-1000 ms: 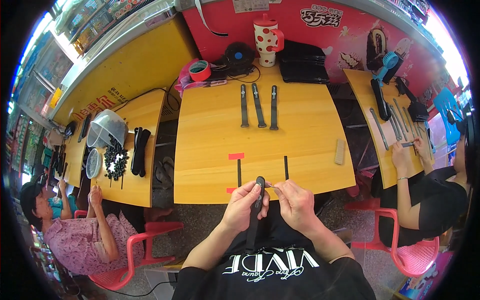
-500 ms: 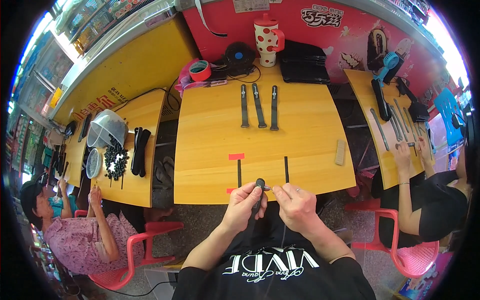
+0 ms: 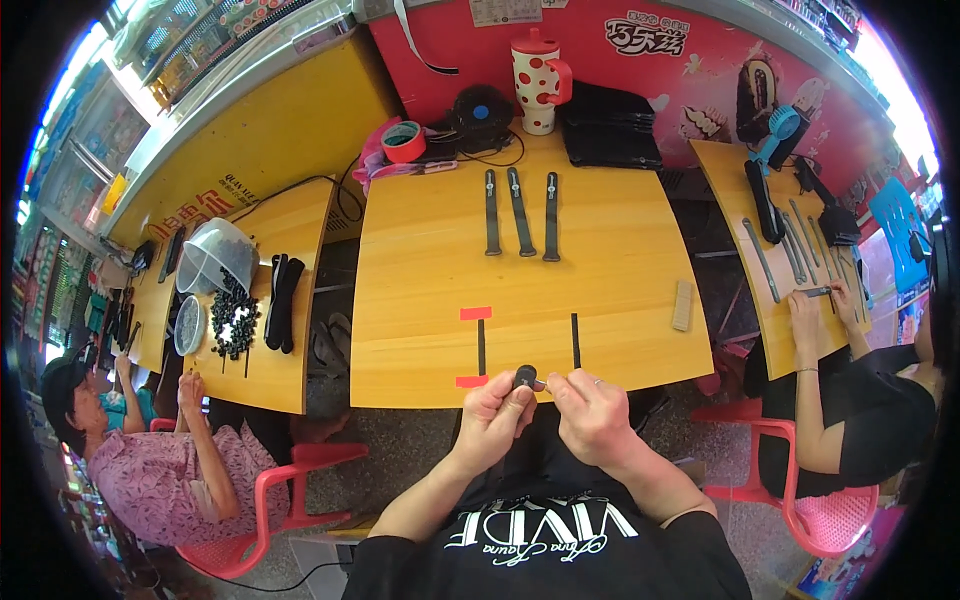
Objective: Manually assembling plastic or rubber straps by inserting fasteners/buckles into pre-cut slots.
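My left hand (image 3: pixel 492 420) is closed around a black strap with a rounded end (image 3: pixel 525 376), held just past the table's near edge. The strap's lower part is hidden by my fingers. Close beside it, my right hand (image 3: pixel 592 410) pinches a thin, pale, metallic-looking piece (image 3: pixel 541 386) that touches or nearly touches the strap's end. Its kind is too small to tell. Farther off on the table lie three dark straps (image 3: pixel 522 215) in a row, their rounded ends pointing away from me.
Two black strips (image 3: pixel 481 347) and red tape pieces (image 3: pixel 476 313) mark the wooden table (image 3: pixel 420 300). A spotted tumbler (image 3: pixel 536 90), red tape roll (image 3: pixel 403 142), fan (image 3: pixel 482 115) and black pouches (image 3: pixel 612 130) stand at the back. People work at both side tables.
My left hand has turned the strap so its rounded end faces up more, and its lower part no longer shows. My right hand stays close beside it.
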A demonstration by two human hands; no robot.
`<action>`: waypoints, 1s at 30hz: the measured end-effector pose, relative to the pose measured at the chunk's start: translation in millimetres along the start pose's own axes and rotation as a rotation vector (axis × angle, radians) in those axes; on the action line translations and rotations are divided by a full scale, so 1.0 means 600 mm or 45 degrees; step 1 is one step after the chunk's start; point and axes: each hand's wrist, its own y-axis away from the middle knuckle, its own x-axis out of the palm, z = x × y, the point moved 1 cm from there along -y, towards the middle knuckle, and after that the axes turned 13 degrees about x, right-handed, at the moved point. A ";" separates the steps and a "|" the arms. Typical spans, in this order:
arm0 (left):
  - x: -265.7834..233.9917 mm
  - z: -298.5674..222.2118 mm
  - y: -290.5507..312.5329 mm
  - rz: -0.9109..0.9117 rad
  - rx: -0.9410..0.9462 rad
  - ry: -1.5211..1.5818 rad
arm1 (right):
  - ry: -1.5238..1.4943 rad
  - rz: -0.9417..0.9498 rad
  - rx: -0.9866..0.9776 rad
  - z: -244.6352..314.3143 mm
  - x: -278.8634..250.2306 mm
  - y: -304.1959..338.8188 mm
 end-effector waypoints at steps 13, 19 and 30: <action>-0.006 0.006 -0.006 0.097 -0.005 -0.029 | -0.527 0.283 0.242 -0.006 -0.012 -0.032; -0.006 -0.018 -0.013 0.171 0.561 -0.933 | -0.714 0.465 0.416 -0.014 -0.004 -0.020; -0.006 -0.006 -0.006 0.165 0.591 -1.381 | -0.348 0.385 0.329 0.004 0.001 -0.006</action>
